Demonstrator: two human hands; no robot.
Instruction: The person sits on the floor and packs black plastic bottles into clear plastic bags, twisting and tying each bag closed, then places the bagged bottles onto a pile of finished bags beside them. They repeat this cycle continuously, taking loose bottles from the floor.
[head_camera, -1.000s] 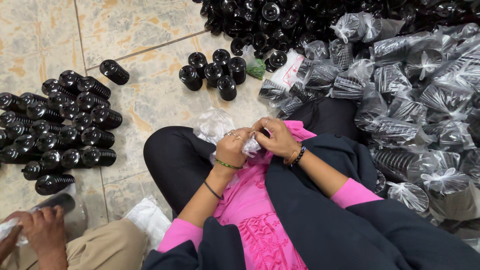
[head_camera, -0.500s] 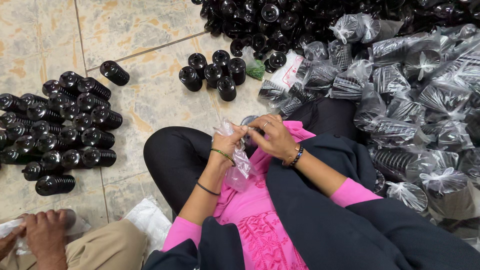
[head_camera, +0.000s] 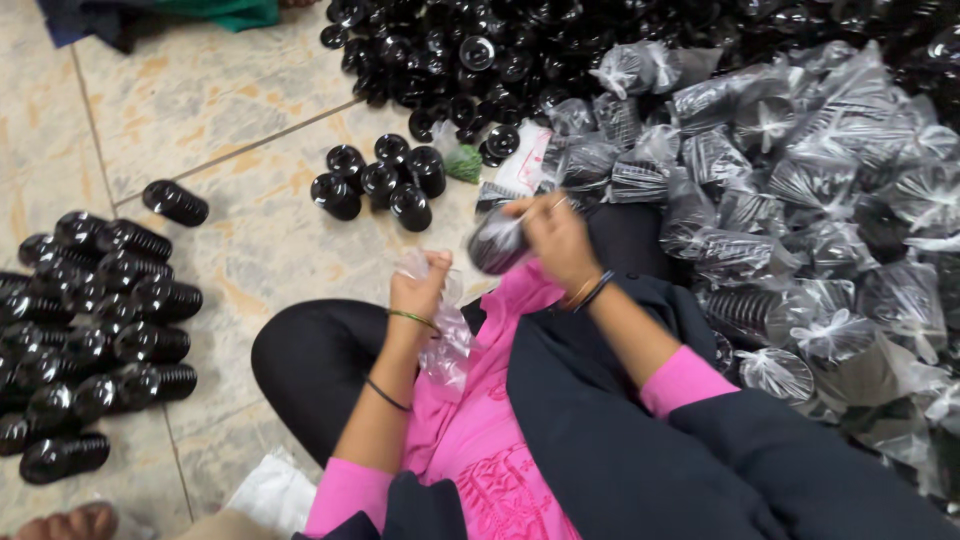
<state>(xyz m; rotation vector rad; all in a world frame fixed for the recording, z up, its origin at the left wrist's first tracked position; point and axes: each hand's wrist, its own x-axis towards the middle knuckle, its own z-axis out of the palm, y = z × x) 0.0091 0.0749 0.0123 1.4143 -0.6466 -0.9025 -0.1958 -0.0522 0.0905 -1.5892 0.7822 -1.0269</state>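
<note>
Over the lap, head view: right hand (head_camera: 558, 238) pinches the knotted neck of a small clear bag holding a black part (head_camera: 498, 243); fingers closed on the plastic at the top. The bagged part hangs just left of and slightly below that grip, blurred by motion. Its long axis seems to run from the grip down to the left, neck end toward the fingers, but the blur leaves this uncertain.

Left hand (head_camera: 418, 290) sits lower and to the left of the right-hand grip, closed in a fist around a bunch of empty clear bags (head_camera: 447, 340); the loose plastic trails down below the fist onto the pink top.

Change since half a second ago: the two hands were together at the chest, working one bag between them. Now they are apart; the right hand has lifted up and away with the bagged part, and the left has stayed low with the spare bags.

Right of the right-hand grip: a heap of bagged parts (head_camera: 800, 200). Beyond the grip: a small cluster of loose black parts (head_camera: 380, 180) on the tiled floor (head_camera: 220, 110). Far left of the left-hand grip: rows of black parts (head_camera: 90, 330) lying on their sides.
</note>
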